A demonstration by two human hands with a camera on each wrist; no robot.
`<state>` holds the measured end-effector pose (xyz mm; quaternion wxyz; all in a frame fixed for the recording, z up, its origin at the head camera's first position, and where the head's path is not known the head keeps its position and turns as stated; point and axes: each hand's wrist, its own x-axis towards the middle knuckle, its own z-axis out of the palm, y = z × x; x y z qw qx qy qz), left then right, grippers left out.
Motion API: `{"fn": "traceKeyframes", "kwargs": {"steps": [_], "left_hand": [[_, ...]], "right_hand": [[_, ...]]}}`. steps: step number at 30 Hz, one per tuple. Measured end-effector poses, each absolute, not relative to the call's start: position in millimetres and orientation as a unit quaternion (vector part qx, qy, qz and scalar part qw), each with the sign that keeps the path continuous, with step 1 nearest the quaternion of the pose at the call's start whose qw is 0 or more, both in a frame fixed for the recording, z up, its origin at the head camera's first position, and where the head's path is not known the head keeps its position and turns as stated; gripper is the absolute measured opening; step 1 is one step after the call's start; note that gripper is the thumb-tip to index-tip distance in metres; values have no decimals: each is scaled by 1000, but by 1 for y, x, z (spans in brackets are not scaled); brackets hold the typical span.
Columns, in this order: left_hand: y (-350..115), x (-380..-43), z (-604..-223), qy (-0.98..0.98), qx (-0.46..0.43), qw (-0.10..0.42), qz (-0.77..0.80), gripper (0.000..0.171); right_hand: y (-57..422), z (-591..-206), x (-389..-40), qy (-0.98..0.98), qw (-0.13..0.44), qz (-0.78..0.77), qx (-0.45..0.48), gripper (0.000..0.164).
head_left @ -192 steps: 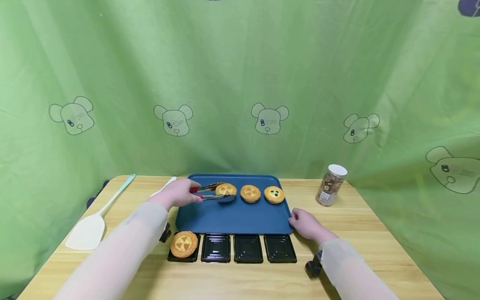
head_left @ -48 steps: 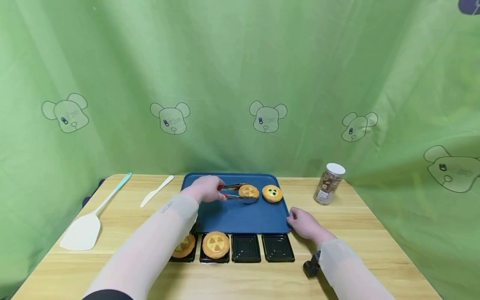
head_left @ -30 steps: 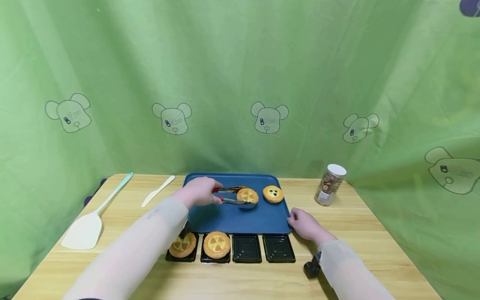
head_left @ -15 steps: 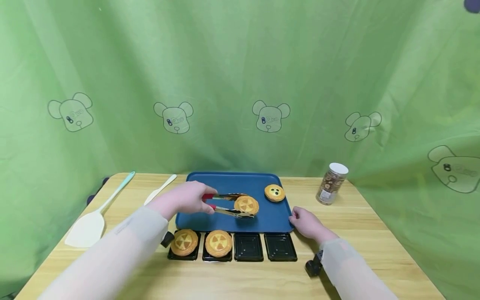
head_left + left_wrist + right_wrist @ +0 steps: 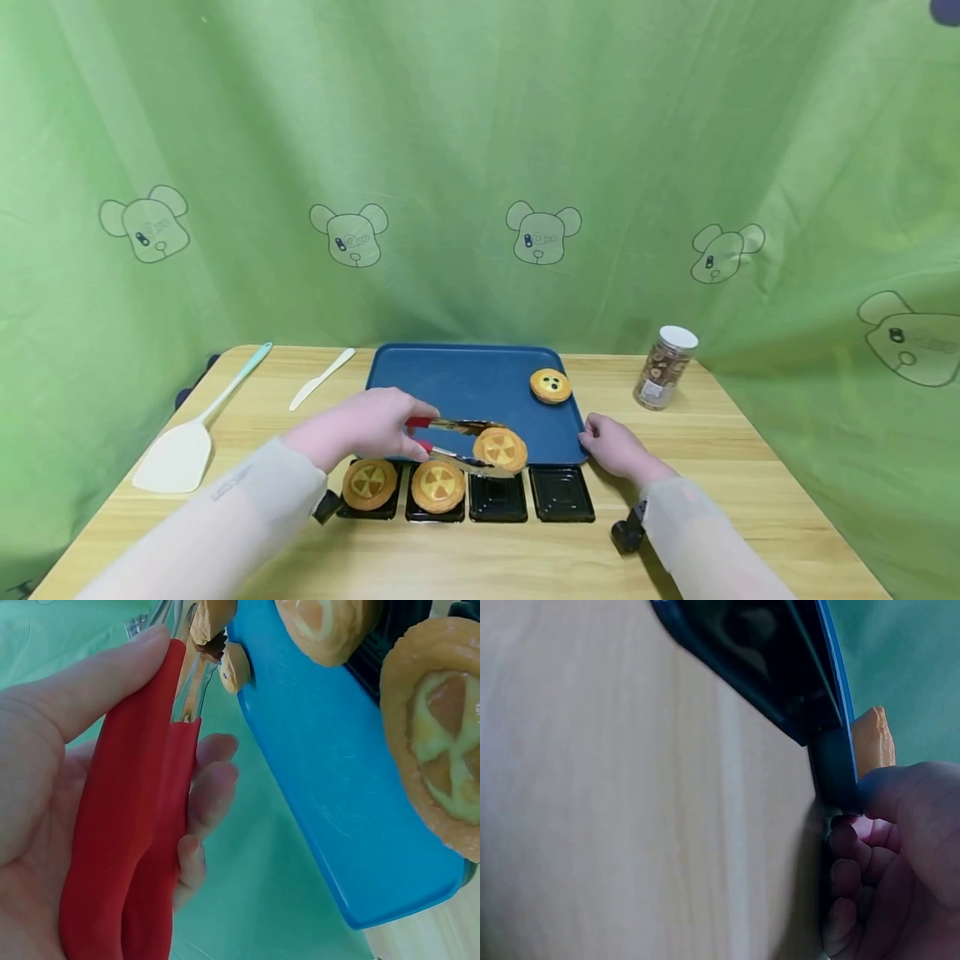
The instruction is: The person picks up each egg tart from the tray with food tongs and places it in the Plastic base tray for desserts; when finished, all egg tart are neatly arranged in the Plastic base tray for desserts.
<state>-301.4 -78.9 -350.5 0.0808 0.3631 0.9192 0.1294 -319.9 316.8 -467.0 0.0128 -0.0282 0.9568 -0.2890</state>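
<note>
My left hand (image 5: 375, 425) grips a pair of tongs by the red handles (image 5: 131, 802), thumb on one side and fingers on the other. Between the tong ends is a round tart (image 5: 501, 450) with a wedge-patterned top, held over the tray's front edge and the back of the third black container (image 5: 497, 507). At the right front corner of the blue tray (image 5: 457, 379), my right hand (image 5: 618, 450) pinches the rim, thumb (image 5: 885, 791) against it and fingers curled below. One tart with dark dots (image 5: 551, 386) lies at the tray's back right.
Two tarts, a left one (image 5: 370, 484) and a right one (image 5: 438, 487), sit in black containers before the tray. A fourth container (image 5: 562, 495) holds nothing. At left lie a white spatula (image 5: 176, 458) and a white knife (image 5: 322, 379). A lidded jar (image 5: 664, 368) stands at right.
One tart went into the second container earlier. The tongs then took another from the tray's back and brought it forward to the front edge. My right hand stayed at the tray corner.
</note>
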Motion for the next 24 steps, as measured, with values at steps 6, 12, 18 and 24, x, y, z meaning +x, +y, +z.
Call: {"fn": "traceKeyframes", "kwargs": {"steps": [6,12,18,24], "left_hand": [[-80,-294,-354,919,363,95,124,60],[-76,-289,-360,921,365,92,99,62],[-74,-287,-364,924,360,92,88,65],[-73,-284,-364,924,365,83,78,64]], "right_hand": [[317,-467,-319,958,10,-286,-33,23],[317,-467,-319,957,10,-288,-33,22],[317,-468,-320,957,15,-290,-29,23],[316,-467,-319,957,12,-289,-25,22]]}}
